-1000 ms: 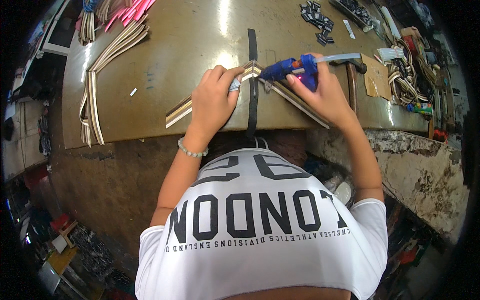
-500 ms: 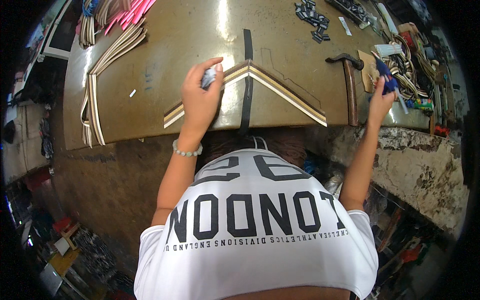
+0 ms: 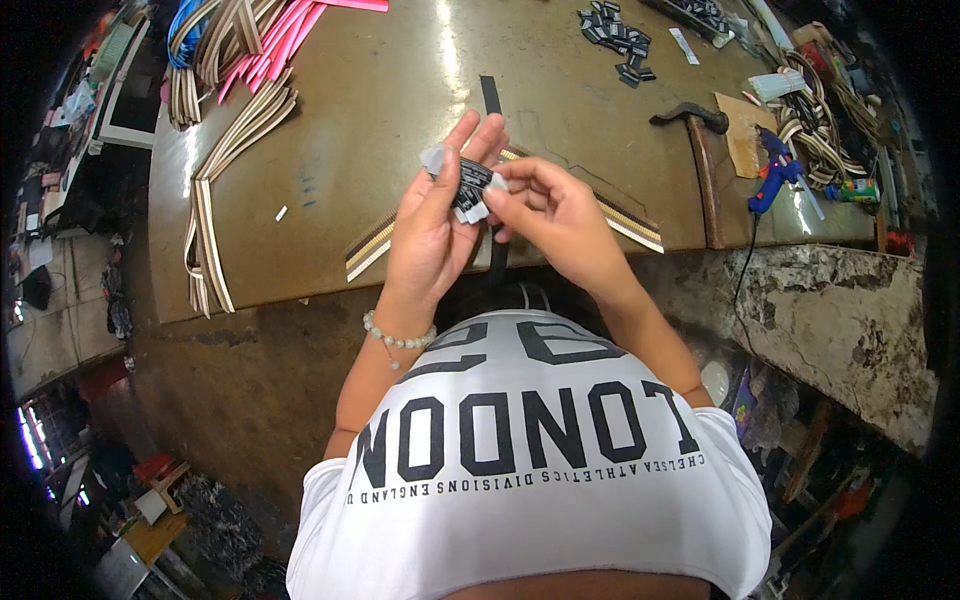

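Several small black-and-white labels [image 3: 468, 192] lie in the palm of my left hand [image 3: 428, 225], its thumb pressed over them. My right hand [image 3: 565, 220] pinches at the edge of the same bunch with thumb and forefinger. Beneath both hands a striped brown, tan and white strap [image 3: 630, 226] lies bent into a peak on the table; my hands hide its middle. A black strip [image 3: 490, 95] runs under the peak. At the right a blue glue gun [image 3: 775, 170] rests on the table with its cord over the edge.
A hammer [image 3: 706, 180] lies right of the strap, beside a piece of brown cardboard [image 3: 738, 135]. Bundles of striped straps [image 3: 207, 220] and pink strips [image 3: 285, 45] lie at the left. Loose black labels [image 3: 615, 40] are heaped at the back right of the table [image 3: 350, 110].
My right hand has let go of the glue gun and moved left to the labels. My left hand has turned palm up, showing the bunch.
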